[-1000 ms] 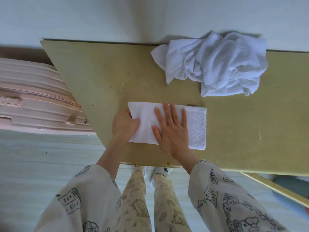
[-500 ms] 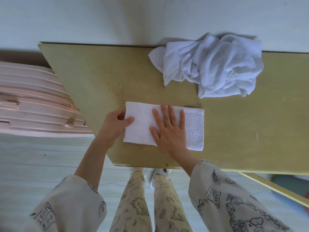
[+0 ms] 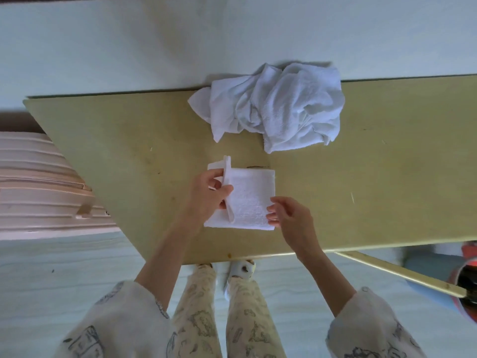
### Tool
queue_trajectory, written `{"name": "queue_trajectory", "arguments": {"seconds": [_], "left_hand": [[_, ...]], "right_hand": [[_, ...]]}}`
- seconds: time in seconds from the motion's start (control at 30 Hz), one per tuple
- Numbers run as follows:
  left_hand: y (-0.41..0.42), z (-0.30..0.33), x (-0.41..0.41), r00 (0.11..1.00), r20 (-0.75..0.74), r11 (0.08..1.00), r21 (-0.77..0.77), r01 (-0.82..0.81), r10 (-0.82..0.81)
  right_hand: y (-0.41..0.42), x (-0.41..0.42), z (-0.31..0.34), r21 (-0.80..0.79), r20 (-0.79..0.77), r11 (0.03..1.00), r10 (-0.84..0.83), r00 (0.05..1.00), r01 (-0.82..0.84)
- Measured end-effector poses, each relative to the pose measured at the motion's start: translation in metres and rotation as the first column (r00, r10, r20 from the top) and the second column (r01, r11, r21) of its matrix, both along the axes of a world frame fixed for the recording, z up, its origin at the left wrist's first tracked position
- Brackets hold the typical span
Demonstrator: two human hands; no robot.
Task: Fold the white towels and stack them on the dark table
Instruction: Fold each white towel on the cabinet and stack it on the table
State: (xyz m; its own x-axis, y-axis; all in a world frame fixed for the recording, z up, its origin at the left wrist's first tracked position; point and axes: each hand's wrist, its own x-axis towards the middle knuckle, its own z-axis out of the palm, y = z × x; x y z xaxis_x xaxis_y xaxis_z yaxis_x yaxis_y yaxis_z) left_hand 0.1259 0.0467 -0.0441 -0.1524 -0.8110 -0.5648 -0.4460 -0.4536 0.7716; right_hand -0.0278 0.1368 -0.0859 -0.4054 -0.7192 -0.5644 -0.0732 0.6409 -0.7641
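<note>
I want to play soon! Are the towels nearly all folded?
Not yet. One towel is partly folded on the table; the left hand grips its left end, lifted over toward the right, and the right hand is open at its right edge. The crumpled heap of towels at the back is unfolded, and no finished stack shows.

Flat yellow-green board tabletop (image 3: 374, 192), scuffed, a few small marks, back edge flush against a plain off-white wall (image 3: 154, 42). Left of the tabletop: pale pink ribbed hard-shell suitcase (image 3: 38, 187), lying flat. Below the tabletop's near edge: pale wood-grain floor (image 3: 64, 275). Thin yellow strip (image 3: 402, 273) angles out under the tabletop's near right side. Light is soft, diffuse, no hard shadows.
</note>
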Motion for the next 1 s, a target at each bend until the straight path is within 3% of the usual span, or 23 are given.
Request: {"name": "queue_trajectory", "arguments": {"seconds": [0.2, 0.4, 0.67, 0.83, 0.9, 1.0], "left_hand": [[0.011, -0.026, -0.040, 0.972, 0.186, 0.984, -0.080, 0.159, -0.142], [0.018, -0.039, -0.060, 0.932, 0.276, 0.956, -0.113, 0.272, -0.233], [0.021, -0.045, -0.070, 0.920, 0.254, 0.941, -0.080, 0.328, -0.298], [0.022, -0.046, -0.068, 0.943, 0.139, 0.953, -0.004, 0.304, -0.301], [0.023, -0.048, -0.062, 0.959, 0.139, 0.965, -0.047, 0.256, -0.248], [0.026, -0.047, -0.045, 0.933, 0.272, 0.915, -0.261, 0.308, -0.236]], "right_hand": [[0.006, -0.005, -0.006, 0.053, 0.087, 0.998, -0.049, 0.995, 0.044], [0.006, -0.008, -0.009, 0.067, 0.114, 0.996, -0.062, 0.992, 0.054], [0.005, -0.009, -0.011, 0.073, 0.096, 0.996, -0.049, 0.994, 0.042], [0.005, -0.009, -0.013, 0.090, 0.044, 0.996, -0.027, 0.999, 0.023], [0.004, -0.008, -0.013, 0.099, 0.034, 0.995, -0.034, 0.999, 0.031], [0.002, -0.008, -0.011, 0.105, 0.022, 0.994, -0.033, 0.999, 0.031]]}}
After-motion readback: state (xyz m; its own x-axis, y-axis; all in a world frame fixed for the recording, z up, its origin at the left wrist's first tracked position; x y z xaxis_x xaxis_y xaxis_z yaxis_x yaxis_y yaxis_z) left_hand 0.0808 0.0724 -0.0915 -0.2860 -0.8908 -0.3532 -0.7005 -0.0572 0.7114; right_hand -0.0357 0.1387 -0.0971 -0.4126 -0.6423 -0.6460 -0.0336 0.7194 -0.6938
